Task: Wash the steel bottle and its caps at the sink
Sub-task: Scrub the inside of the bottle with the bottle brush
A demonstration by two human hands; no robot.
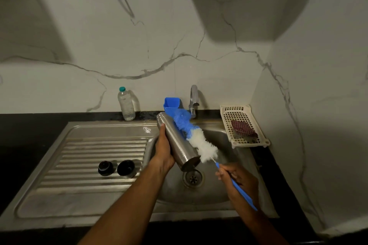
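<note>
My left hand (163, 150) grips the steel bottle (175, 141), which lies tilted over the sink basin (229, 187), one end toward the drain (192, 178). My right hand (239, 182) holds the blue handle of a bottle brush (194, 135). Its blue and white bristles lie along the bottle's right side, outside the bottle. Two black caps (105, 168) (126, 168) sit side by side on the ribbed drainboard (83, 157) to the left of the basin.
A tap (193, 101) stands behind the basin, with a blue plastic cup (171, 104) to its left. A clear water bottle (125, 104) stands on the black counter. A white plastic basket (242, 125) with a dark scrubber sits at the basin's right rim.
</note>
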